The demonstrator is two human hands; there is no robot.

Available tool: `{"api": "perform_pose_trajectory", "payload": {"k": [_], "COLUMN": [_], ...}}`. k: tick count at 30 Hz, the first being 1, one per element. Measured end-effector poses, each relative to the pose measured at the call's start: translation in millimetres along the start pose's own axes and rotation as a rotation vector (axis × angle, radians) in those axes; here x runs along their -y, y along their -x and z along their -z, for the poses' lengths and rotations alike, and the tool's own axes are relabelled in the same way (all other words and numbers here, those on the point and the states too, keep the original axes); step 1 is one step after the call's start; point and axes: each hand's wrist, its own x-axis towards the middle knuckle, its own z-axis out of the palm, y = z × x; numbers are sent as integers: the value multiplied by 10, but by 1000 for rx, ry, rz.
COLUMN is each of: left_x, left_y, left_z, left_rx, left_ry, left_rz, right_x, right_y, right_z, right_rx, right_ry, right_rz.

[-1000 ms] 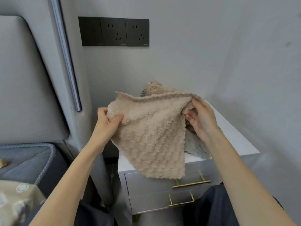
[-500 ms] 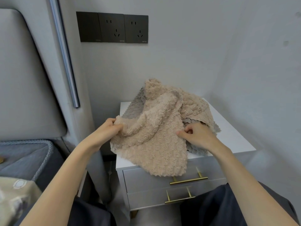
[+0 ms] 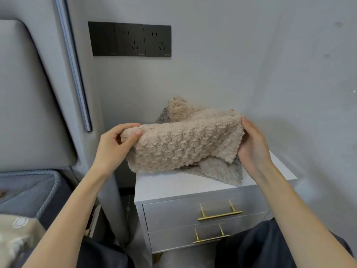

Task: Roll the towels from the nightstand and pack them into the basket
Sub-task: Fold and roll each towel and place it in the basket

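Observation:
I hold a fluffy beige towel doubled over into a wide band above the white nightstand. My left hand pinches its left end between thumb and fingers. My right hand grips the right end, fingers hidden behind the cloth. Under and behind it lie a grey towel and another beige towel, crumpled on the nightstand top. No basket is in view.
The nightstand has two drawers with brass handles. Walls close it in behind and to the right, with black sockets above. A padded headboard and a grey mattress lie to the left. My knees sit below.
The beige towel hung spread open, then dropped onto the pile. Now it is folded over into a band, lifted and stretched between both hands, which have moved apart.

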Motion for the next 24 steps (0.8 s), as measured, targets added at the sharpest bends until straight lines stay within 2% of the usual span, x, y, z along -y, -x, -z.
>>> {"api": "perform_pose_trajectory", "payload": {"k": [4,8,12,14,16,18,20,22,24], "left_x": [27,35,-48,-100,-144,-159,-108,2,67], "left_y": [-6,-16,-17,-13,-8,-9,1,32,86], "left_z": [42,36,19,11,0,-2,-23,-77,-171], "left_rx": [159,71,-45,-37,55,102,171,250,348], "left_ry": [72,39,59,160,342,403,165,-209,-425], "left_rz": [53,2,13,74,195,398,514,466,403], "right_x": [105,190,203,192,160,89,-16,-125,-240], "right_y": [19,59,94,92,96,102,96,96,141], "right_z": [1,8,-25,-25,-4,51,126,177,158], "right_rx": [18,28,-84,-128,-145,-116,-61,27,161], "right_ry": [-66,1,78,142,294,498,795,1160,1365], "right_rz": [-1,69,176,225,241,132,-7,-37,-43]}}
